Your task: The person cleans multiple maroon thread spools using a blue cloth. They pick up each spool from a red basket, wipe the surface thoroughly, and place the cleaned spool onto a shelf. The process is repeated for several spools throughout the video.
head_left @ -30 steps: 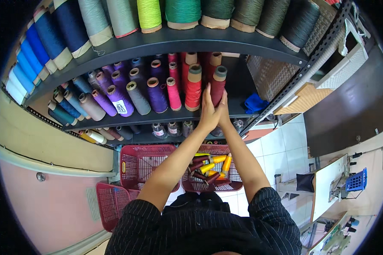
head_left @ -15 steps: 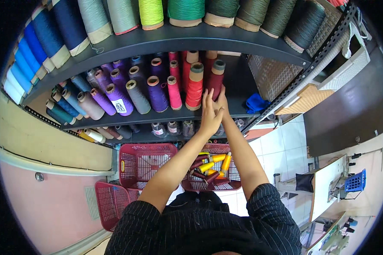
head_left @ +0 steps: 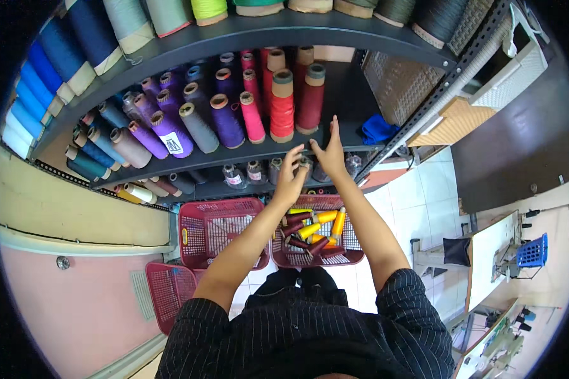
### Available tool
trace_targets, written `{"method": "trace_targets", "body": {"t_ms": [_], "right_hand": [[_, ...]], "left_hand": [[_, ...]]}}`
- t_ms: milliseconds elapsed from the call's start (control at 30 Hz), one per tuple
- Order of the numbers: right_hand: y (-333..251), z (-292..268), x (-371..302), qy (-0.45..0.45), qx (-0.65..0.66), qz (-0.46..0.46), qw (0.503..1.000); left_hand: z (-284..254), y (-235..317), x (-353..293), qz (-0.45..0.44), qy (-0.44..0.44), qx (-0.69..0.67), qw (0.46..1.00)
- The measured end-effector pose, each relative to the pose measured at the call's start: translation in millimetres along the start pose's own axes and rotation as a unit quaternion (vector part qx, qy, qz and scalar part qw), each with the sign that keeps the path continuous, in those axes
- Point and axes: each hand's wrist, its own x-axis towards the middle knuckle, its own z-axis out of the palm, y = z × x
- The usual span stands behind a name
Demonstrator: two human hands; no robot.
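Observation:
A tall maroon thread cone [head_left: 311, 104] stands upright near the front edge of the middle shelf, beside a red thread cone [head_left: 282, 114]. My left hand [head_left: 291, 175] is just in front of the shelf edge, below these cones, fingers apart and slightly curled, holding nothing. To its right, my right hand [head_left: 330, 151] is at the shelf's front edge with thumb and fingers spread, also holding nothing. It is nearest to the maroon cone, with a gap between them. A pink thread cone [head_left: 252, 117] and a purple thread cone [head_left: 226, 121] stand farther left in the row.
Below my arms, a red plastic basket [head_left: 284, 260] holds yellow, orange and maroon spools. Another red basket [head_left: 189, 211] stands left of it, and a third [head_left: 161, 303] nearer me. Blue cloth [head_left: 378, 129] lies at the shelf's right end. An upper shelf [head_left: 265, 35] carries large cones.
Both hands have let go of the maroon cone, come down toward me and spread apart. The cone now stands by itself on the shelf. The view has shifted slightly.

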Motion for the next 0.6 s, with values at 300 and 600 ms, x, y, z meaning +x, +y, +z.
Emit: {"method": "trace_targets", "body": {"t_ms": [300,600], "right_hand": [[13,-54,-140,-0.002,0.014,0.049,0.999],[103,-165,-295,-0.010,0.035,0.198,0.980]], "left_hand": [[-21,-66,-96,-0.082,0.023,0.015,0.996],[-23,-71,-205,-0.309,0.158,0.001,0.938]]}}
